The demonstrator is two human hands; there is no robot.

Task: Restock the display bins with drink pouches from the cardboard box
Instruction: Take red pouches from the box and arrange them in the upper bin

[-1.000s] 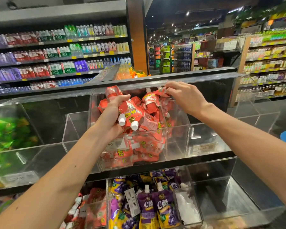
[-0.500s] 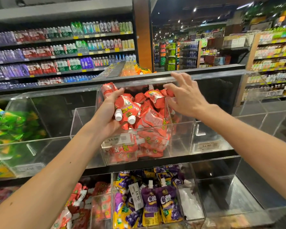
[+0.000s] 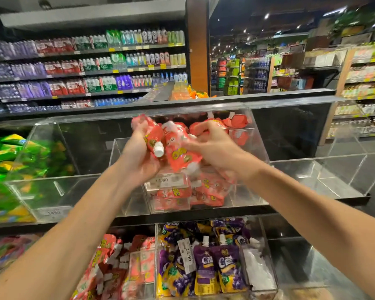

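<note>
Head view: left hand (image 3: 139,163) clamped round a bunch of red drink pouches (image 3: 179,154), with one white cap (image 3: 158,149) poking out. Right hand (image 3: 214,148) is curled onto the same bunch from the right; it's blurred, so exact finger placement is unclear. The bunch sits just above the middle acrylic bin (image 3: 250,191), already well filled with the same red stock. Cardboard box not in frame. Handling guess: pouches are soft and floppy, glossy film looks slippery, each is light but a bunch sags. Grip across the body or at the stiff spout neck, not the flimsy corners. Purple pouches (image 3: 217,263) in the bin below, green packs (image 3: 0,152) to the left.
</note>
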